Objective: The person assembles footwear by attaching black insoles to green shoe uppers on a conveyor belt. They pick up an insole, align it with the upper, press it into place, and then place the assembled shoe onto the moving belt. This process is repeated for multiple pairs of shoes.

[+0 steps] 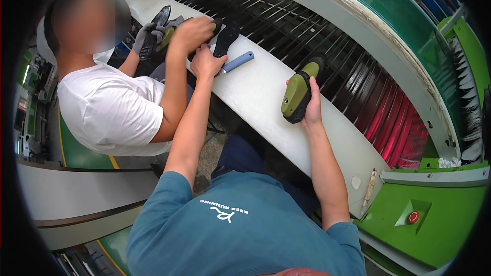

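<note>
My right hand [313,107] holds an olive-green and black shoe [296,91] over the white work ledge. The fingers wrap its black side, and a small round metal-edged hole shows near its lower end. My left hand [206,63] reaches far to the left, its fingers closed on the near end of a black shoe sole [227,34]. Beside those fingers lies a tool with a blue handle [239,62]; its other end is partly hidden by my hand. A co-worker's bare hand [194,33] is just beyond my left hand, near another olive and black piece.
The long white ledge [273,79] runs along a conveyor of metal rollers [302,30], glowing red at the right. A green machine panel [434,214] has a red button [413,217]. The co-worker in a white shirt [112,107] sits close by my left arm.
</note>
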A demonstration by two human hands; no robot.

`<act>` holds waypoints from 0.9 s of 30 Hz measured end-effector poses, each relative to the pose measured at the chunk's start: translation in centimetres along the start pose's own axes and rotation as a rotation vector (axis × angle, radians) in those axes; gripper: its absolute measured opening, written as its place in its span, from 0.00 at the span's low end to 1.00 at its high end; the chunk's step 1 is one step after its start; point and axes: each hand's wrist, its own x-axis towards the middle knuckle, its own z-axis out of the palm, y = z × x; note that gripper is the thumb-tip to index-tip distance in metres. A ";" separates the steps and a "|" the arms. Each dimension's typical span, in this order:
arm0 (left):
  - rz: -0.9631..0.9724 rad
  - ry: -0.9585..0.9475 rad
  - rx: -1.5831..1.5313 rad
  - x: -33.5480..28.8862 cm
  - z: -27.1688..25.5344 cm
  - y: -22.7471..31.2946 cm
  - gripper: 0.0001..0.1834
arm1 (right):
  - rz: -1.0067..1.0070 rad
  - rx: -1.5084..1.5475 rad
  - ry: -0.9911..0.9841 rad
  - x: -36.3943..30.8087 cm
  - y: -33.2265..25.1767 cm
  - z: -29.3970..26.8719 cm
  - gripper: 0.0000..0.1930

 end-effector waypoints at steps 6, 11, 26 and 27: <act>0.127 0.281 -0.280 -4.4 3.2 -1.3 0.34 | -0.019 -0.024 0.008 0.1 0.1 0.0 0.27; 0.218 0.333 -0.517 -14.3 2.0 -1.7 0.27 | -0.015 -0.016 0.147 1.1 0.5 1.7 0.33; 0.434 0.148 -0.525 -19.6 2.2 -3.4 0.26 | 0.166 -0.076 -0.018 19.9 7.2 19.0 0.61; 0.427 0.135 -0.538 -19.7 2.1 -3.5 0.25 | 0.184 -0.067 -0.011 20.2 8.2 19.8 0.62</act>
